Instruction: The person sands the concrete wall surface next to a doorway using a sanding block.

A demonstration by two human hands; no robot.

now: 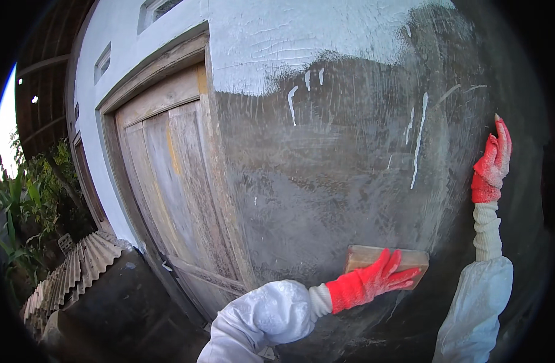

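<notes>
Low down, left hand (371,279) clamps wooden float (386,259) flat against wet grey wall (326,169), fingers curled over top. Right hand (492,163) braces higher, fingers extended, holding nothing. Door (168,181) leftward.

The left hand (371,279) in a red glove presses a wooden block (383,259) flat on the wet grey wall (326,163). The right hand (492,163) rests on the wall, far right. A wooden door (168,181) stands left.

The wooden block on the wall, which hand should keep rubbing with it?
The left hand: its fingers already lie over the wooden block, pressing it to the grey wall. The right hand rests flat on the wall higher up, away from the block.
</notes>
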